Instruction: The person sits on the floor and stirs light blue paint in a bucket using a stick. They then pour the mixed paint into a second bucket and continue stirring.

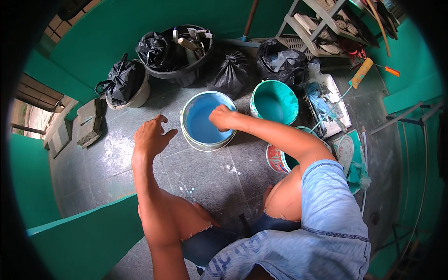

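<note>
My right hand [223,117] is closed in a fist over the right side of a white bucket [205,147] containing light blue paint [200,122]. Whatever its fingers may grip is hidden from view. To the left of that bucket, my left hand [151,135] hangs above the tiled floor, fingers apart and holding nothing. A teal-coated bucket [262,103] stands just beyond my right forearm. Partly under the same arm is a red and white paint bucket [275,158] with dark green inside.
Black garbage bags [231,72] and a dark tub [179,79] of tools line the back wall. On the right are a paint roller [360,74], a messy white tray [338,102] and a paint-smeared lid [345,151]. A shoe rack [303,28] stands behind; a concrete block [89,123] lies left.
</note>
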The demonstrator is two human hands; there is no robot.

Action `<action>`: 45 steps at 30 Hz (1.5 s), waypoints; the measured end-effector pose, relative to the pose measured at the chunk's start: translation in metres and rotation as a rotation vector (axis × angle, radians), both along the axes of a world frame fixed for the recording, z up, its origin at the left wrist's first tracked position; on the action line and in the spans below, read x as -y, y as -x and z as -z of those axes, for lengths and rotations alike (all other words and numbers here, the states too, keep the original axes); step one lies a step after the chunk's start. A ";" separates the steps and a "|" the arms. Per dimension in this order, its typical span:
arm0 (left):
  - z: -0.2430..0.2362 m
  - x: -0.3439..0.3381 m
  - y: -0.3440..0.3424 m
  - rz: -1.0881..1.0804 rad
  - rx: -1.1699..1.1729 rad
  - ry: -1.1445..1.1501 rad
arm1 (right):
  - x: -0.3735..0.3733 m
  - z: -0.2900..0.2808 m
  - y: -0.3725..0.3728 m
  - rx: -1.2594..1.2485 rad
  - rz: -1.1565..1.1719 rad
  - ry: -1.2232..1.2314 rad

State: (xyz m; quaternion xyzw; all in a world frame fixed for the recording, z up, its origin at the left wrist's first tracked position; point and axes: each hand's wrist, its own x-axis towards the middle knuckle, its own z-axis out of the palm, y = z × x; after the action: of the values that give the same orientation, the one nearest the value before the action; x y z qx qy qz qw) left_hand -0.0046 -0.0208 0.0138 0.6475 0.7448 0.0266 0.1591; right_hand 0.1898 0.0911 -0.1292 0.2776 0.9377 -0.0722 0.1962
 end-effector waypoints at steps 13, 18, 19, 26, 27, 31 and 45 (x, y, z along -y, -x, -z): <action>0.003 -0.002 -0.002 0.001 0.025 0.015 | -0.003 0.024 0.003 -0.290 -0.045 -0.406; 0.005 0.000 0.003 0.032 0.016 0.027 | 0.012 -0.004 0.011 -0.190 0.100 0.217; 0.005 -0.002 0.002 0.048 0.014 0.020 | 0.012 -0.005 0.013 -0.242 0.142 0.325; 0.003 -0.004 -0.003 0.001 0.025 0.021 | -0.012 0.015 -0.003 -0.404 -0.095 -0.368; 0.004 -0.002 0.000 -0.002 0.024 0.017 | -0.009 0.011 -0.002 -0.320 -0.048 -0.295; 0.001 -0.001 -0.001 0.002 0.029 0.020 | -0.003 0.002 -0.001 -0.086 0.027 0.064; 0.005 0.002 0.005 0.018 -0.022 0.034 | -0.002 -0.020 0.004 0.049 0.013 0.093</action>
State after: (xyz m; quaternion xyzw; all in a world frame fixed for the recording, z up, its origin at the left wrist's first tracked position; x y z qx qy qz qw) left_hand -0.0100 -0.0229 0.0083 0.6518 0.7408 0.0055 0.1621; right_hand 0.1854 0.0929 -0.1091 0.2760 0.9264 -0.1104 0.2312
